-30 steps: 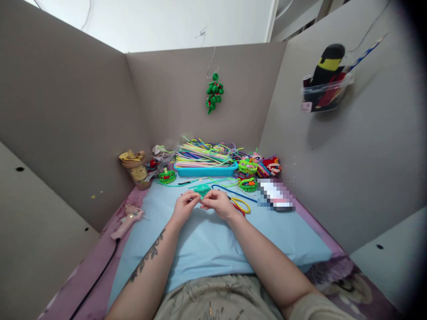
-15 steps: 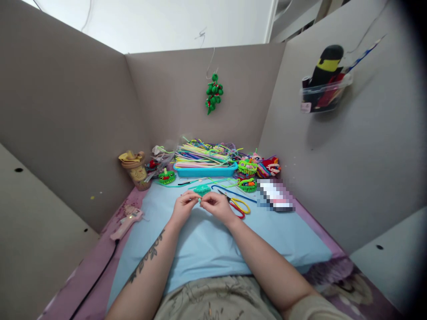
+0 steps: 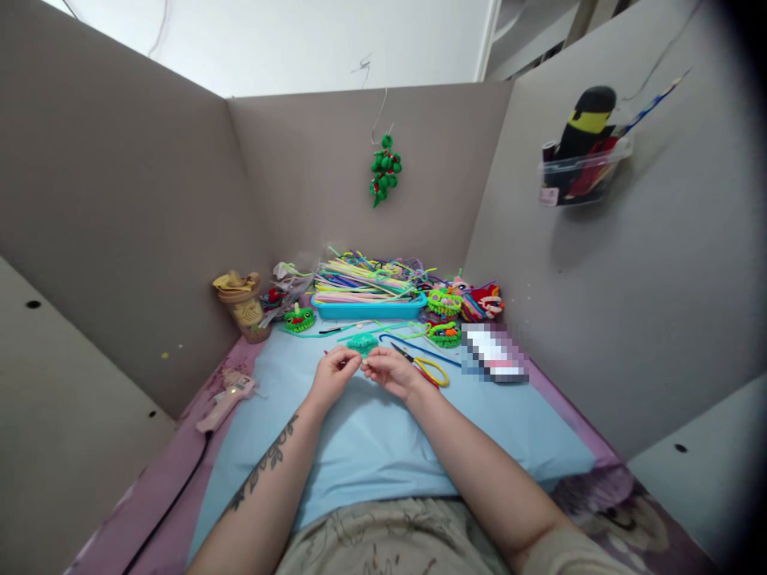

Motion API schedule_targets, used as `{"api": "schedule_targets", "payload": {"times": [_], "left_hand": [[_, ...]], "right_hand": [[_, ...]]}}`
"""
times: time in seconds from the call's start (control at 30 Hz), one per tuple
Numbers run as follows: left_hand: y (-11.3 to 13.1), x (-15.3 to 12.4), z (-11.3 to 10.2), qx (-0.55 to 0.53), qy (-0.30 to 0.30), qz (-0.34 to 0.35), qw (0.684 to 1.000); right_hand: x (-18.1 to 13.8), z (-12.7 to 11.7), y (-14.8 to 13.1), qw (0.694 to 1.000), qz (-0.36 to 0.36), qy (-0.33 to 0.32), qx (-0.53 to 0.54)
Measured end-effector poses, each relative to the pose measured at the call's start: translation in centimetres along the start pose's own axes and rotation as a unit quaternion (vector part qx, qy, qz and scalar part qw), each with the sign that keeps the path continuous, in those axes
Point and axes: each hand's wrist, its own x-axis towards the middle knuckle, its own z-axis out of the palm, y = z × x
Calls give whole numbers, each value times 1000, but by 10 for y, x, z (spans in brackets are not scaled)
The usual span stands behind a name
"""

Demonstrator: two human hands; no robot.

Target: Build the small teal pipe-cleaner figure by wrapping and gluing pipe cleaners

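The left hand [image 3: 336,374] and right hand [image 3: 389,372] pinch 1 tiny piece [image 3: 363,362] (mostly covered, hard to identify); the latter partly hides the scissors [image 3: 444,372], and pixelation obscures a slab [image 3: 494,351].

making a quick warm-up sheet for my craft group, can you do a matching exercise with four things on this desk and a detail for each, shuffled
Things:
1. glue gun
2. scissors
3. tray
4. turquoise fuzzy piece

Details:
A. holds a heap of pipe cleaners
B. just beyond the left hand and right hand
C. yellow and red handles
D. pink, with a black cord

Pairs: 1-D, 2-C, 3-A, 4-B
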Motion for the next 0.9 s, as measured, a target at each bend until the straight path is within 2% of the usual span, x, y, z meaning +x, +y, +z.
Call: {"api": "schedule_targets", "payload": {"times": [0.3,0.9], "left_hand": [[-2,1,-1,5,-29,15,999],[-3,1,0,-14,-35,-3,999]], "right_hand": [[1,-5,-3,997,65,-26,30],[3,-9,-1,998,57,-35,17]]}}
